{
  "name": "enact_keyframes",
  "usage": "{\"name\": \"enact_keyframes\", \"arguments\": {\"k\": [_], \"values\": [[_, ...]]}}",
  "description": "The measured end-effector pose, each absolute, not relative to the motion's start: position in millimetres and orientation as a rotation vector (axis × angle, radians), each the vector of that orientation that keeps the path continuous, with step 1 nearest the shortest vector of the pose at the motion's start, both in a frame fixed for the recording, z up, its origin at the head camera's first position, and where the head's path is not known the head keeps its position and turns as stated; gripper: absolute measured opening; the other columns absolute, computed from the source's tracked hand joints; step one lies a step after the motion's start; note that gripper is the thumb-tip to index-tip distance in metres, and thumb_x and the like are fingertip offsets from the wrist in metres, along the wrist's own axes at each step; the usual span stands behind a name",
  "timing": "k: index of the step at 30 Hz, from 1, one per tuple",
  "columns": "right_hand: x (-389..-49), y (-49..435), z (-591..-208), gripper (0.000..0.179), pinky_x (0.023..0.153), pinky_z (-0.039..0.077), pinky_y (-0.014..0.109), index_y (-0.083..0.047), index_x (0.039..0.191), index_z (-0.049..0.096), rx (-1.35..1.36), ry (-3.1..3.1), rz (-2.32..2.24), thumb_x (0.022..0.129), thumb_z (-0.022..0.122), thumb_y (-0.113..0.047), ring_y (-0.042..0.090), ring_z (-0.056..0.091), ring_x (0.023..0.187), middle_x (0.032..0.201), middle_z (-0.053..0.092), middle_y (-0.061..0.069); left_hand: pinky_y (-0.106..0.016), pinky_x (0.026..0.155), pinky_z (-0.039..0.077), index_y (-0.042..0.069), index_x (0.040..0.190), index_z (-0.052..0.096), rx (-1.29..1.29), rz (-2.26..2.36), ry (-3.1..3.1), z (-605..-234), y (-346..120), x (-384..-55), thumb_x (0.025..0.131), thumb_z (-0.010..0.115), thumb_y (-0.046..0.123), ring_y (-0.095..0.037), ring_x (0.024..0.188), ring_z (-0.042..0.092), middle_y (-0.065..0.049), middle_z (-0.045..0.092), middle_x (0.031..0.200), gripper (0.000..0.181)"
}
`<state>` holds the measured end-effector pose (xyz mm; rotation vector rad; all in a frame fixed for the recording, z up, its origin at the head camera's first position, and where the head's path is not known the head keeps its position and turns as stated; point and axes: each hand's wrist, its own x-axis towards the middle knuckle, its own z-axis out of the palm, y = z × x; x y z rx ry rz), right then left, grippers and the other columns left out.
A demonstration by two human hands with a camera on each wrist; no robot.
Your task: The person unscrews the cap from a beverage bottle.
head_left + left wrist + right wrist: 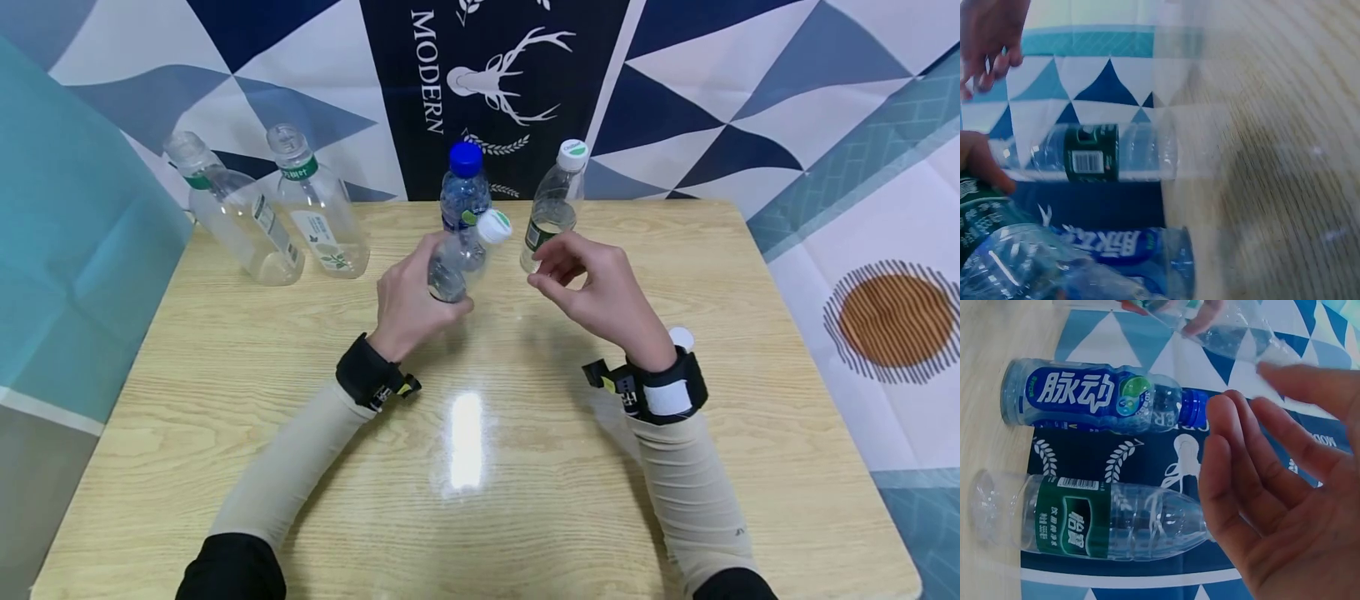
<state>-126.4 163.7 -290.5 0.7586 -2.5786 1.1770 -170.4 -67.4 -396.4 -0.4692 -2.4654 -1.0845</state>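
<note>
My left hand grips a clear plastic bottle with a white cap, tilted to the right above the table. A green label shows on this water bottle in the left wrist view. My right hand is raised to its right, fingers loosely bent, holding nothing; the right wrist view shows its fingers apart from the bottles. Behind the hands stand a blue-capped drink bottle with a blue label, partly hidden, and a white-capped water bottle with a green label.
Two uncapped clear bottles with green neck bands stand at the back left of the wooden table. A small round white thing shows behind the right wristband. A patterned cloth backs the table.
</note>
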Motion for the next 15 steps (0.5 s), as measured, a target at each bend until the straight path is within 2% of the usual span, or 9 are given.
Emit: {"name": "enact_keyframes", "arguments": {"k": [4, 8, 12, 15], "values": [[-125.5, 161.8, -291.2, 0.040, 0.064, 0.049, 0.037, 0.004, 0.110, 0.058, 0.755, -2.553, 1.209, 0.076, 0.076, -0.007, 0.020, 0.058, 0.070, 0.081, 0.063, 0.011, -0.031, 0.055, 0.045, 0.019, 0.127, 0.054, -0.624, -0.937, -2.523, -393.4, -61.4, -159.8, 0.057, 0.075, 0.042, -0.013, 0.077, 0.059, -0.001, 0.066, 0.105, 0.077], [-133.1, 164.3, -305.6, 0.045, 0.064, 0.048, 0.033, 0.000, 0.115, 0.057, 0.738, -2.563, 1.204, 0.079, 0.076, -0.019, 0.015, 0.056, 0.072, 0.085, 0.064, 0.005, -0.030, 0.049, 0.043, 0.018, 0.125, 0.054, -0.718, -0.817, -2.499, -392.1, -57.2, -152.3, 0.058, 0.072, 0.041, -0.011, 0.070, 0.055, -0.001, 0.065, 0.101, 0.074], [-140.6, 167.1, -319.8, 0.037, 0.065, 0.047, 0.031, -0.005, 0.109, 0.057, 0.690, -2.586, 1.157, 0.086, 0.067, -0.033, 0.010, 0.054, 0.074, 0.090, 0.064, -0.002, -0.029, 0.042, 0.036, 0.020, 0.124, 0.055, -0.757, -0.693, -2.472, -389.4, -54.7, -147.8, 0.058, 0.071, 0.042, -0.009, 0.059, 0.046, 0.005, 0.058, 0.086, 0.071], [-141.5, 167.2, -323.4, 0.032, 0.054, 0.041, 0.030, -0.008, 0.094, 0.060, 0.596, -2.582, 1.059, 0.092, 0.057, -0.040, 0.011, 0.049, 0.062, 0.074, 0.060, -0.003, -0.028, 0.039, 0.033, 0.020, 0.124, 0.055, -0.771, -0.603, -2.467, -386.6, -53.2, -145.3, 0.059, 0.070, 0.042, -0.010, 0.054, 0.042, 0.005, 0.052, 0.079, 0.070]]}}
